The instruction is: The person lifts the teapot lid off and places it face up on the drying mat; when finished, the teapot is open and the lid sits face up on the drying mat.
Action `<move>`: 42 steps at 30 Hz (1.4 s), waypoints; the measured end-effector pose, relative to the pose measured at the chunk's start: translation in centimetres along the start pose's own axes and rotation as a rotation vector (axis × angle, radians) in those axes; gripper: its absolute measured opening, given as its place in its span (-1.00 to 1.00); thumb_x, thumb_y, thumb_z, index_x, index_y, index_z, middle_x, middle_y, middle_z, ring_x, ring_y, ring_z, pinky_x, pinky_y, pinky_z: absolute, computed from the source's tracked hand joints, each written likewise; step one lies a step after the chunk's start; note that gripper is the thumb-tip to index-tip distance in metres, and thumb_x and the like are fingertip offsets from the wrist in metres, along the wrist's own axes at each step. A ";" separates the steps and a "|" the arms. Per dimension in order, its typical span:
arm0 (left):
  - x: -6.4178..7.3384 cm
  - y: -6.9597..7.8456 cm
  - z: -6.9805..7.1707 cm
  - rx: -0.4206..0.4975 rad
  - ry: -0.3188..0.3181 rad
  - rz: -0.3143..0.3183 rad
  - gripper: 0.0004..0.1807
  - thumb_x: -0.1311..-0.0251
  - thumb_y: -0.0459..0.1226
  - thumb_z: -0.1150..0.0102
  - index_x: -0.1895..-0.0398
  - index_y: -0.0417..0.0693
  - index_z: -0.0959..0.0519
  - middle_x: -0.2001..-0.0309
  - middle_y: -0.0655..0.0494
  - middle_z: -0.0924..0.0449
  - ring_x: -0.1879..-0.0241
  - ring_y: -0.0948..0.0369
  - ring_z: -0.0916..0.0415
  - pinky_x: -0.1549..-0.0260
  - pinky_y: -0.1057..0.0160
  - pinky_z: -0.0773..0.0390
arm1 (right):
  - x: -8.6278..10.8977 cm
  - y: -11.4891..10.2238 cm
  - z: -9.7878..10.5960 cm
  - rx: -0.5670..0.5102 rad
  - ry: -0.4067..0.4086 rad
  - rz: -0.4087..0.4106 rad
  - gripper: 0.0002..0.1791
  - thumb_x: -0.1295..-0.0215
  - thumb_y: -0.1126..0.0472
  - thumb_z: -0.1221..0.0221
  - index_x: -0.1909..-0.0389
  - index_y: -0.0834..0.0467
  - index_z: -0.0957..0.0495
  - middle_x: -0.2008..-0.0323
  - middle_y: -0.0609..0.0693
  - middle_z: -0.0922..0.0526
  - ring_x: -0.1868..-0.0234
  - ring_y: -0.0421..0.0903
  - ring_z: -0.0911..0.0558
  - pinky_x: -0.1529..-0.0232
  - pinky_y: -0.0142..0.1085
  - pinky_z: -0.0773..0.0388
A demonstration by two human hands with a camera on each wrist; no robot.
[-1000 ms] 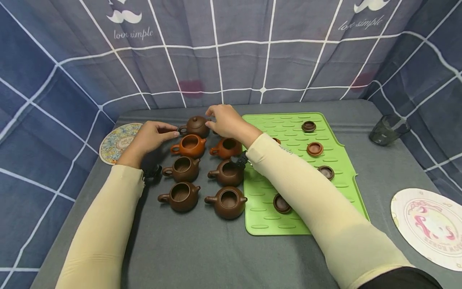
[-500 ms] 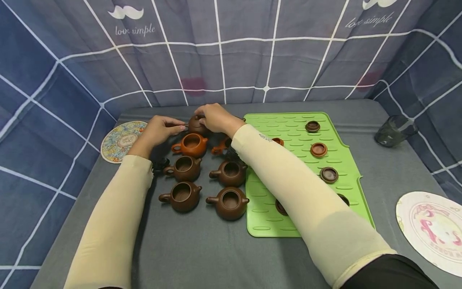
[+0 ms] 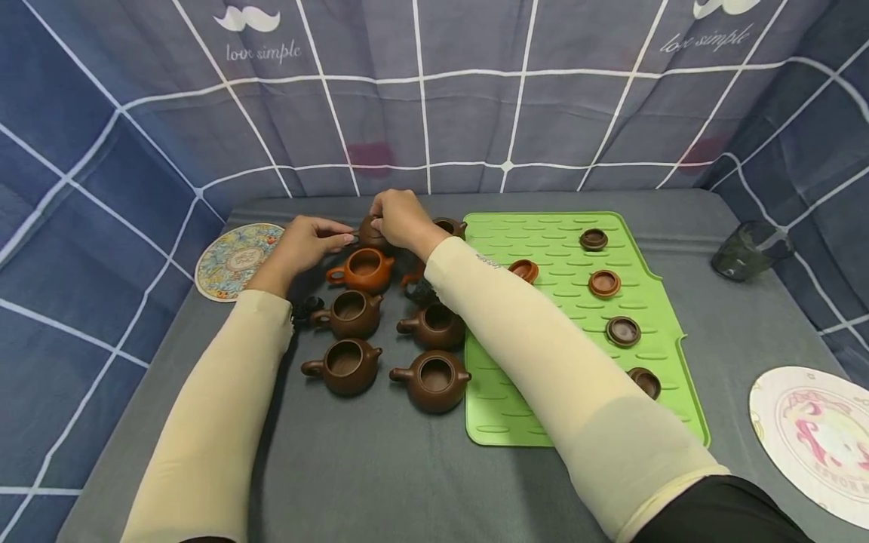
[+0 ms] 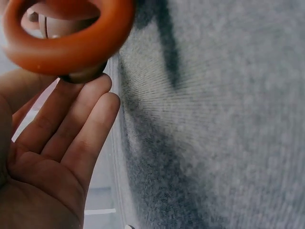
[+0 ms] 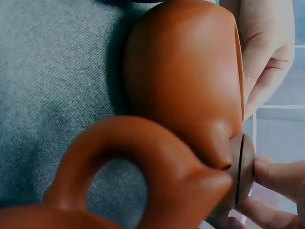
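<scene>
In the head view, a brown lidded teapot (image 3: 370,234) stands at the back left of two columns of small teapots. My left hand (image 3: 305,249) pinches its handle between thumb and fingers, the other fingers extended. My right hand (image 3: 403,219) reaches across from the right and holds the lid from above, hiding the knob. Fingers touch the dark lid (image 5: 247,167) in the right wrist view, where it sits on the pot with a thin seam. An open orange teapot (image 3: 366,270) stands just in front; its handle (image 4: 71,52) partly covers the left fingers.
Several lidless brown teapots (image 3: 436,381) stand nearer me. Another orange pot is mostly hidden under my right forearm. Loose lids (image 3: 623,332) lie on a green mat (image 3: 489,422) at right. Beyond are a glass (image 3: 750,253) and a pink-patterned disc (image 3: 815,445); a floral disc (image 3: 237,264) lies left.
My right hand has moved left from beside the spout onto the lid of the back-left teapot. My left hand keeps its grip at the handle. The head view has shifted slightly.
</scene>
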State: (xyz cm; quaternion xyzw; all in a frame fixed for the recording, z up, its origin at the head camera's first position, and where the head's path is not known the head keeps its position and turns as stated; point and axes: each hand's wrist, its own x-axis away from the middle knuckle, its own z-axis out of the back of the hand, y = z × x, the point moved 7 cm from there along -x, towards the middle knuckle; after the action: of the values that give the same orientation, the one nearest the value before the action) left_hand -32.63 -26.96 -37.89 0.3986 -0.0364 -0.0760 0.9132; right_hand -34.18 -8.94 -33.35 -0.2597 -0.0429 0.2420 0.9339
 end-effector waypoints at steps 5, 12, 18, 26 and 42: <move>0.0 0.1 -0.3 -0.014 0.010 -0.010 -0.66 -0.49 -0.13 -0.31 -0.15 -0.13 -0.76 -0.03 -0.11 -0.74 0.06 -0.04 -0.71 0.03 -0.04 -0.64 | 0.9 -0.4 0.4 -0.047 0.048 0.039 -0.75 -0.63 0.13 -0.17 -0.14 0.16 -0.63 0.04 0.02 -0.69 0.02 -0.06 -0.65 0.00 -0.26 -0.56; 0.2 0.3 -0.2 -0.006 0.019 -0.001 -0.65 -0.50 -0.13 -0.30 -0.16 -0.16 -0.75 -0.04 -0.15 -0.73 0.05 -0.06 -0.72 0.01 -0.04 -0.65 | 3.6 -1.5 2.7 -0.232 0.065 0.180 -0.76 -0.63 0.13 -0.17 -0.13 0.14 -0.64 0.00 -0.03 -0.69 0.06 -0.14 -0.63 0.01 -0.29 -0.54; 0.1 0.5 0.0 -0.005 0.016 -0.019 -0.65 -0.49 -0.12 -0.31 -0.16 -0.16 -0.75 -0.04 -0.12 -0.74 0.05 -0.03 -0.73 0.02 0.02 -0.66 | 6.0 -0.7 5.6 -0.586 0.004 0.192 -0.78 -0.60 0.22 -0.19 -0.12 0.21 -0.62 -0.04 0.03 -0.69 0.06 0.01 -0.72 0.03 -0.23 -0.63; 0.2 0.5 0.0 -0.003 0.000 -0.009 -0.65 -0.50 -0.14 -0.30 -0.16 -0.16 -0.75 -0.07 -0.15 -0.72 0.03 -0.05 -0.72 0.00 -0.03 -0.65 | 7.8 1.9 8.4 -1.159 -0.138 0.136 -0.43 -0.62 0.44 -0.04 -0.57 0.12 -0.35 -0.37 0.27 -0.35 -0.23 0.23 -0.58 -0.21 -0.08 -0.57; 0.4 0.4 0.0 -0.026 -0.008 -0.011 -0.62 -0.51 -0.09 -0.28 -0.21 -0.12 -0.73 -0.10 -0.14 -0.71 0.02 -0.05 -0.71 -0.01 -0.05 -0.64 | 9.7 10.4 11.0 -1.486 -0.136 0.006 -0.23 -0.31 0.74 -0.16 -0.47 0.27 -0.18 -0.20 0.52 -0.40 -0.20 0.36 -0.61 -0.30 0.02 -0.46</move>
State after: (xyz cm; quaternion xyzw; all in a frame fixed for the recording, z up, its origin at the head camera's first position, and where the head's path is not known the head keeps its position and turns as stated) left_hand -32.24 -26.79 -37.62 0.3864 -0.0370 -0.0834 0.9178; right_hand -32.36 8.54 -29.59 -0.8072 -0.2521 0.1674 0.5068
